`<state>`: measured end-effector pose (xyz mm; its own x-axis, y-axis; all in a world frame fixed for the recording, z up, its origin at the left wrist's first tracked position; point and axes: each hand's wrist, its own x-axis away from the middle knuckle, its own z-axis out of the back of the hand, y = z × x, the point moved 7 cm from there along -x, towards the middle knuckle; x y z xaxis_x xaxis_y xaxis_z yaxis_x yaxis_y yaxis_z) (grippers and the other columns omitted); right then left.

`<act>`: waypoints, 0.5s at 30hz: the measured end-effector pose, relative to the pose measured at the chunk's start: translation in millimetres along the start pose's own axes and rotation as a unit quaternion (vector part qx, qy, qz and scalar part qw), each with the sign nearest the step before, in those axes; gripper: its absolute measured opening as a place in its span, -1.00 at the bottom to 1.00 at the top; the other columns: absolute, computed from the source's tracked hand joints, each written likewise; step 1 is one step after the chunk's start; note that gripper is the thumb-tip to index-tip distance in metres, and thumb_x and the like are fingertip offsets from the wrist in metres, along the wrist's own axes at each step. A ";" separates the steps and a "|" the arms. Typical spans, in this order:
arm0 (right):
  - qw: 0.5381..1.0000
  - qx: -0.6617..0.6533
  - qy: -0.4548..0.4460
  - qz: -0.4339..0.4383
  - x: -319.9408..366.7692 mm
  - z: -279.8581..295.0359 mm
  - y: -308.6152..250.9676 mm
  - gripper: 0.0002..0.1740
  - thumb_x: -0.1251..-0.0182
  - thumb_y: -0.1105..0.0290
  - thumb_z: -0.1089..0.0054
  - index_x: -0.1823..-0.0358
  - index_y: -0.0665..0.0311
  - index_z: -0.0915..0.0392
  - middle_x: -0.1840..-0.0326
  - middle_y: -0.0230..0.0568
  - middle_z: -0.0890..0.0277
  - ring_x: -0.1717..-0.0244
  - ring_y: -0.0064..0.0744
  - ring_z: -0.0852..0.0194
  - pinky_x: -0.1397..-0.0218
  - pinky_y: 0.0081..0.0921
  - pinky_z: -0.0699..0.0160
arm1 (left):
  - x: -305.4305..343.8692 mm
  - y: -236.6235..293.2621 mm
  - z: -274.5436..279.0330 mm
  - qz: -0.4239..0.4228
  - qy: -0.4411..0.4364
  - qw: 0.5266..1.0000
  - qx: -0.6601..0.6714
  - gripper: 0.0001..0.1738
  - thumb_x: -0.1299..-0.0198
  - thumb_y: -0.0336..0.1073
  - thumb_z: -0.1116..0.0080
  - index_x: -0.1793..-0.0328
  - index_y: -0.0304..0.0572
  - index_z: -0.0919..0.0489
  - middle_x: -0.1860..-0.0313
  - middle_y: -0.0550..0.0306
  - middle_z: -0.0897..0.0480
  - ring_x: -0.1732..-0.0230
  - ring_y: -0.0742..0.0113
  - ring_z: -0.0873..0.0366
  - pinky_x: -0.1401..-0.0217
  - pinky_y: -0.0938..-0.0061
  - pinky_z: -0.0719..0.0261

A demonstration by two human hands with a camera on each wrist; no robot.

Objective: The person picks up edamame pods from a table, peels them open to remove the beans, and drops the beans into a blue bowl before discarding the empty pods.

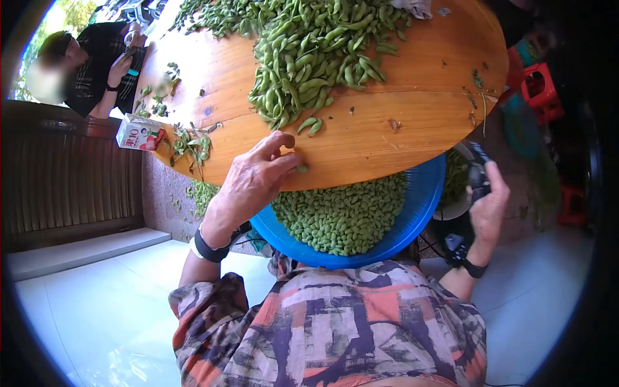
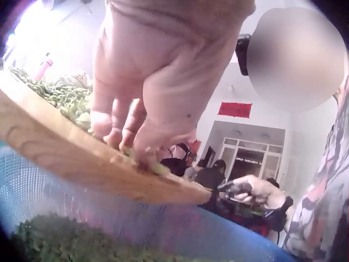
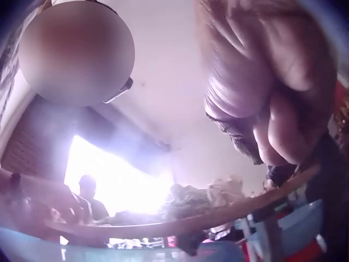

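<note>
My left hand (image 1: 258,169) is at the table's near edge, thumb and index finger pinching a green soybean pod (image 2: 158,166), which is mostly hidden by the fingers. Just beyond lie two loose pods (image 1: 311,125) and a big heap of soybean pods (image 1: 303,61). Below the edge, a blue basin (image 1: 425,206) holds many shelled green beans (image 1: 342,219). Off to the right of the basin, my right hand (image 1: 490,200) grips a black-handled tool (image 1: 477,174) with a narrow grey end; its exact kind I cannot tell. From the right wrist, my curled fingers (image 3: 283,131) show beside something dark.
The round wooden table (image 1: 412,138) curves across the front. A drink carton (image 1: 138,133) and plant scraps (image 1: 192,143) sit at its left edge. Another person (image 1: 97,64) is at the far left. Red stools (image 1: 541,87) stand at the right, and a pale container (image 1: 451,209) beside the basin.
</note>
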<state>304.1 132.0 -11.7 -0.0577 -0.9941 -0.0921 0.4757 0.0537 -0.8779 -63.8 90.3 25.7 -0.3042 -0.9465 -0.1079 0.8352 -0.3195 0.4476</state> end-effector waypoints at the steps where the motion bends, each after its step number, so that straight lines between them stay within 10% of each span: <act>1: 0.998 0.036 -0.013 0.040 1.1 -19.0 -20.0 -0.60 -0.09 0.72 0.10 0.05 0.40 -0.57 0.48 -0.36 -0.37 0.45 -0.59 -0.29 0.38 -0.59 -0.31 | -2.0 0.5 -0.1 -0.002 0.015 1.000 0.013 -0.72 0.01 -0.63 -0.28 0.15 -0.18 -0.65 0.04 0.05 -0.55 0.34 0.17 -0.58 0.24 0.31 -0.64; 6: 0.954 -0.149 -0.236 0.113 19.1 -104.4 -72.7 -0.72 -0.29 0.53 0.00 0.04 0.39 -0.60 0.38 -0.15 -0.52 0.38 -0.35 -0.54 0.25 -0.49 -0.46 | -9.4 7.0 -27.3 0.113 0.062 0.936 0.328 -0.87 -0.19 -0.59 -0.27 0.14 -0.30 -0.64 0.42 0.33 -0.60 0.51 0.64 -0.49 0.49 0.71 -0.41; 9: 0.943 -0.182 -0.267 0.077 22.3 -119.9 -96.3 -0.66 -0.33 0.54 -0.09 -0.12 0.39 -0.57 0.27 -0.12 -0.51 0.24 -0.37 -0.54 0.13 -0.57 -0.44 | -11.3 24.1 -56.4 0.209 0.010 0.820 0.533 -0.83 -0.19 -0.50 -0.34 0.11 -0.31 -0.61 0.46 0.31 -0.59 0.56 0.70 -0.41 0.55 0.68 -0.34; 15: 0.935 -0.210 -0.283 0.039 18.2 -120.3 -84.1 -0.66 -0.32 0.54 -0.11 -0.12 0.40 -0.57 0.28 -0.15 -0.46 0.23 -0.43 -0.49 0.12 -0.61 -0.40 | -18.3 35.3 -77.7 0.230 -0.009 0.786 0.575 -0.91 -0.23 -0.55 -0.28 0.21 -0.28 -0.57 0.54 0.31 -0.56 0.64 0.66 -0.40 0.64 0.73 -0.26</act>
<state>157.5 120.8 3.9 0.4928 -0.8701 -0.0043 0.0665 0.0427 -0.9969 6.8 92.8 -25.5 -0.1067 -0.9457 0.3071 -0.1031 0.3177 0.9426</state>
